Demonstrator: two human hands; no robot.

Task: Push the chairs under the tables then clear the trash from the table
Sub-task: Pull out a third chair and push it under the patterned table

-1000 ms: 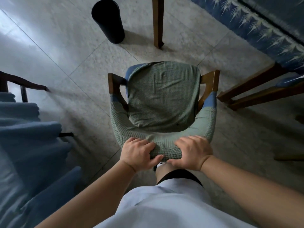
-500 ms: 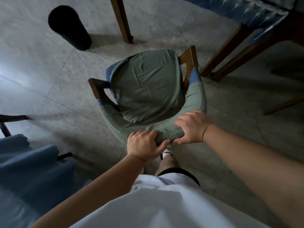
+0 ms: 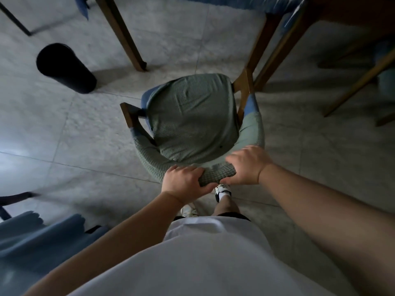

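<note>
- Green-covered chair point(image 3: 192, 116) stands on the floor point(image 3: 64, 146) just in front of me, its seat front near the counter legs point(image 3: 121, 33).
- My left hand point(image 3: 183, 181) and right hand point(image 3: 245, 165) both clasp the backrest top, side by side, so I can steer and shove evenly.
- Its front-to-back axis points away from me, angled slightly right, towards the counter's underside.
</note>
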